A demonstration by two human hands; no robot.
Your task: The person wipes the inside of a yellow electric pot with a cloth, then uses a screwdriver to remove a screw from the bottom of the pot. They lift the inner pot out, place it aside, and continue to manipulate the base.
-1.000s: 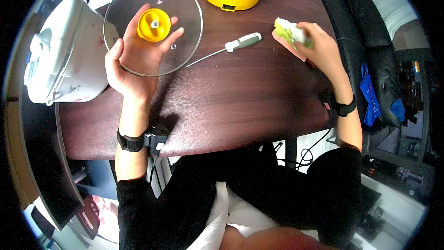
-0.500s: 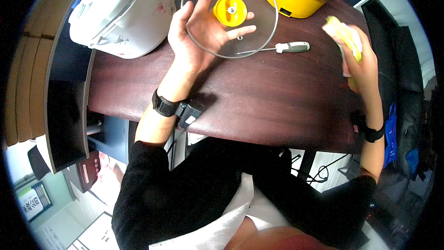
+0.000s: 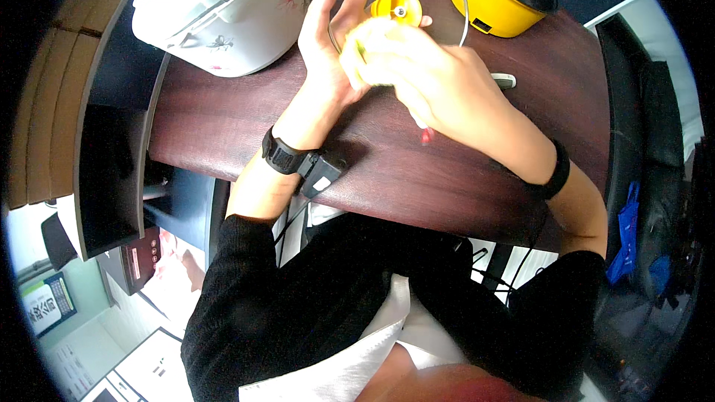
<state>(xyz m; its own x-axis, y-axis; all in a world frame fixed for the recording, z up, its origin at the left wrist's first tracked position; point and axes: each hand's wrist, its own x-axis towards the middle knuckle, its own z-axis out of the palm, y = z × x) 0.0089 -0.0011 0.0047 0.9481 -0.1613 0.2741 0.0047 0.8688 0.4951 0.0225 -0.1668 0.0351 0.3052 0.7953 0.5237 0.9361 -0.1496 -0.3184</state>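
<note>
A dark reddish-brown table [image 3: 246, 119] with a faint wood grain is spread beneath both forearms. Over its far part a round glass lid [image 3: 443, 0] is held up by the left hand [image 3: 326, 56]; the lid has no long axis, and its far edge is cut off by the picture. Its lower part is covered by the right hand [image 3: 450, 82], whose fingers are bunched on a cloth [image 3: 359, 56] just short of the left palm, on the near side of the lid's yellow knob [image 3: 395, 4]. Whether glass is touched by the cloth cannot be told. The glass is clear, with a thin grey rim, and a small metal fastener is seen in the knob's middle. The left thumb and forefinger are spread apart; the knob appears to be held among the other fingers, mostly hidden. The cloth is whitish and yellow-green, washed out by light. Farther out, a screwdriver handle [image 3: 504, 80] is partly hidden by the right hand, a yellow pot [image 3: 495, 4] is seen beyond, and a white lidded appliance [image 3: 253, 26] is placed at the left.
</note>
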